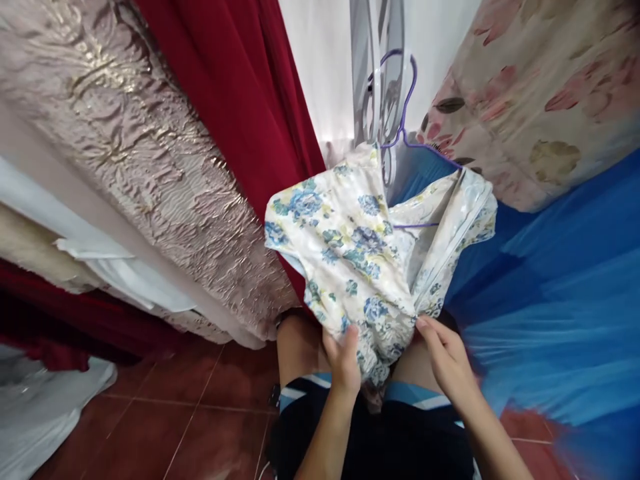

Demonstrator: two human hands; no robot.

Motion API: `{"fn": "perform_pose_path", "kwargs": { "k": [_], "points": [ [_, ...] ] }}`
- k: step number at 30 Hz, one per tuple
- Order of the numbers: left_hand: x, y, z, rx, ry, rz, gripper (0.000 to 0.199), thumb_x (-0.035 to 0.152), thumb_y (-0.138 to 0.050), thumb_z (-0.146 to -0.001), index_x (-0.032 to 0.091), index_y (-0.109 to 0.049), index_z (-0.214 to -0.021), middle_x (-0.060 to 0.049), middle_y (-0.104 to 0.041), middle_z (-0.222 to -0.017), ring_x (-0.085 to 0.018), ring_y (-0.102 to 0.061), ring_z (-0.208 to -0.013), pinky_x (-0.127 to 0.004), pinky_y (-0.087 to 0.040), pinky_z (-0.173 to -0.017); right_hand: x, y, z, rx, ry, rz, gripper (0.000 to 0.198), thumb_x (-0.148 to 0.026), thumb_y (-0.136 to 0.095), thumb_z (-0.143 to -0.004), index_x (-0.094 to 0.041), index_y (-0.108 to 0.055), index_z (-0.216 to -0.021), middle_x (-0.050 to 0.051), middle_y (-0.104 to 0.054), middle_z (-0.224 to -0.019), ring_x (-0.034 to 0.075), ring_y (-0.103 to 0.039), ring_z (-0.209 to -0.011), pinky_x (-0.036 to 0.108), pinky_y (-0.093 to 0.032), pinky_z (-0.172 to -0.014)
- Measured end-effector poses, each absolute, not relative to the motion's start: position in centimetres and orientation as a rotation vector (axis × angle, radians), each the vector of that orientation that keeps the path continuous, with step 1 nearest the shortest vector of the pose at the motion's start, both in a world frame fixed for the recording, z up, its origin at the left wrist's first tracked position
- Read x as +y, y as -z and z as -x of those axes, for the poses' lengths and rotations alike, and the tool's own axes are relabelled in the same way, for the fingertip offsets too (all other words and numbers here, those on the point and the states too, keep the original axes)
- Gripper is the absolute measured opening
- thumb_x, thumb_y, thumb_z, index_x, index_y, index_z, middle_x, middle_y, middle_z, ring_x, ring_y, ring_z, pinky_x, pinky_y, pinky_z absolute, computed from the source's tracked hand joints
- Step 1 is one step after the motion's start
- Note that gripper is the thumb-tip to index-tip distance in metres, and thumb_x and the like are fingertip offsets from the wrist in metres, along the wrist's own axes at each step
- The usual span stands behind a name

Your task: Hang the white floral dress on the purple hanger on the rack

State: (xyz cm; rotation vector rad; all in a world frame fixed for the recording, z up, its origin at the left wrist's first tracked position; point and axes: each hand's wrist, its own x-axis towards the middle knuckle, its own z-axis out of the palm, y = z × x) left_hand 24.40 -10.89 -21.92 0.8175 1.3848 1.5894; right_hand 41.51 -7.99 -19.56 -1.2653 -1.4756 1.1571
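Observation:
In front of me a white floral dress (350, 247) with blue roses hangs on a purple hanger (411, 90). Its back or front opening gapes on the right, with a zipper-like edge (447, 233) running down to a point. My left hand (345, 360) grips the lower left side of the bodice, thumb on top and fingers behind the cloth. At the bottom of the opening, my right hand (445, 347) pinches the fabric edge between thumb and fingers. Below my hands the dress bunches, and its lower part is hidden.
Pink fabric with gold relief (165, 167) and a dark red cloth (240, 93) hang at left. Floral fabric (530, 100) and blue tulle (555, 287) hang at right. A grey metal rack (367, 80) stands behind the hanger. The floor (210, 400) is red tile.

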Motion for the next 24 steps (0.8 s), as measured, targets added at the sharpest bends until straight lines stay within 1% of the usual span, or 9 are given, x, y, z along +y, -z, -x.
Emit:
{"fn": "perform_pose_path", "kwargs": {
  "k": [2, 3, 7, 10, 12, 14, 18, 21, 24],
  "points": [
    [-11.1, 21.9, -25.5, 1.409, -1.6, -0.874, 0.096, 0.059, -0.072, -0.076, 0.032, -0.024, -0.155, -0.008, -0.042, -0.153, -0.03, -0.037, -0.143, -0.039, -0.037, -0.117, -8.5, 19.5, -41.9, -1.537, -1.138, 1.255, 0.036, -0.045, -0.047, -0.098, -0.02, -0.051, -0.072, 0.0, -0.048, -0.071, 0.017, -0.045, -0.07, 0.027, -0.036, -0.065],
    [-11.3, 22.0, -26.1, 1.405, -1.622, -0.882, 0.094, 0.049, -0.077, -0.076, 0.029, -0.027, -0.154, -0.009, -0.044, -0.152, -0.03, -0.04, -0.142, -0.039, -0.038, -0.116, -8.8, 19.5, -42.0, -1.57, -1.135, 1.242, 0.037, -0.044, -0.047, -0.097, -0.019, -0.052, -0.071, 0.001, -0.05, -0.071, 0.018, -0.047, -0.071, 0.027, -0.036, -0.065],
    [-12.6, 22.3, -28.3, 1.596, -1.652, -0.943, 0.084, 0.038, -0.07, -0.085, 0.024, -0.024, -0.153, -0.014, -0.04, -0.153, -0.029, -0.043, -0.139, -0.042, -0.038, -0.114, -10.1, 18.7, -41.9, -1.662, -1.122, 1.159, 0.038, -0.045, -0.049, -0.096, -0.018, -0.057, -0.07, 0.002, -0.056, -0.068, 0.019, -0.052, -0.069, 0.027, -0.04, -0.062],
    [-14.0, 21.8, -29.3, 1.776, -1.785, -1.162, 0.082, 0.029, -0.064, -0.088, 0.023, -0.016, -0.155, -0.016, -0.026, -0.159, -0.029, -0.032, -0.145, -0.044, -0.031, -0.118, -11.0, 18.2, -41.8, -1.688, -1.115, 1.129, 0.04, -0.047, -0.049, -0.096, -0.018, -0.058, -0.069, 0.003, -0.058, -0.067, 0.019, -0.053, -0.067, 0.027, -0.041, -0.061],
    [-14.8, 21.4, -29.4, 1.797, -1.861, -1.378, 0.075, 0.024, -0.061, -0.09, 0.021, -0.021, -0.153, -0.017, -0.021, -0.16, -0.03, -0.024, -0.149, -0.046, -0.025, -0.121, -11.4, 18.2, -41.7, -1.691, -1.112, 1.133, 0.041, -0.048, -0.048, -0.096, -0.018, -0.059, -0.07, 0.003, -0.059, -0.067, 0.019, -0.055, -0.068, 0.026, -0.042, -0.061],
    [-15.3, 21.3, -29.3, 1.73, -1.835, -1.536, 0.06, 0.022, -0.058, -0.091, 0.021, -0.035, -0.147, -0.017, -0.028, -0.157, -0.03, -0.027, -0.147, -0.048, -0.026, -0.12, -11.6, 18.2, -41.6, -1.689, -1.119, 1.139, 0.041, -0.048, -0.048, -0.096, -0.018, -0.06, -0.071, 0.003, -0.06, -0.068, 0.019, -0.055, -0.069, 0.027, -0.042, -0.061],
    [-15.1, 22.4, -29.0, 1.492, -1.687, -1.543, 0.029, 0.02, -0.054, -0.093, 0.019, -0.054, -0.122, -0.013, -0.06, -0.119, -0.023, -0.058, -0.113, -0.038, -0.047, -0.1, -11.6, 18.5, -41.2, -1.679, -1.16, 1.122, 0.039, -0.047, -0.049, -0.096, -0.018, -0.061, -0.072, 0.004, -0.061, -0.07, 0.02, -0.056, -0.069, 0.028, -0.043, -0.062],
    [-14.4, 23.5, -28.6, 1.459, -1.637, -1.476, 0.013, 0.018, -0.055, -0.093, 0.018, -0.059, -0.106, -0.007, -0.064, -0.096, -0.018, -0.062, -0.09, -0.03, -0.051, -0.083, -11.4, 18.9, -40.9, -1.662, -1.177, 1.103, 0.036, -0.044, -0.05, -0.096, -0.019, -0.06, -0.072, 0.004, -0.06, -0.07, 0.02, -0.055, -0.07, 0.028, -0.044, -0.064],
    [-13.7, 24.1, -28.1, 1.469, -1.631, -1.518, 0.002, 0.018, -0.06, -0.091, 0.018, -0.062, -0.091, -0.001, -0.06, -0.076, -0.013, -0.058, -0.071, -0.023, -0.047, -0.069, -11.2, 19.3, -40.8, -1.598, -1.138, 1.091, 0.033, -0.041, -0.048, -0.098, -0.019, -0.06, -0.076, 0.003, -0.059, -0.072, 0.019, -0.055, -0.071, 0.029, -0.044, -0.066]
  ]
}}
